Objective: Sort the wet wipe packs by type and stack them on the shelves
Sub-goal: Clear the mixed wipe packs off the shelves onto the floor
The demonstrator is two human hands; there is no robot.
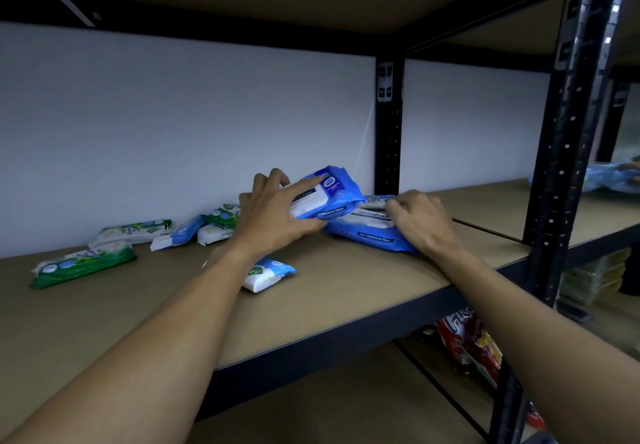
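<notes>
My left hand (273, 215) grips a blue antibacterial wipe pack (329, 192), holding it tilted just above the shelf board (329, 291). Under and to the right of it lies a second blue pack (367, 232) flat on the board, with my right hand (420, 222) resting on its right end, fingers curled. Another blue pack (379, 200) shows behind that one. To the left lie green packs (83, 263) (133, 230) (225, 215) and small light-blue packs (180, 234) (266, 272), scattered along the board.
A black upright post (389, 125) stands at the back of the shelf and a thicker one (568, 139) at the front right. A red snack bag (471, 346) sits on the shelf below. More blue packs (613, 175) lie on the neighbouring rack at far right.
</notes>
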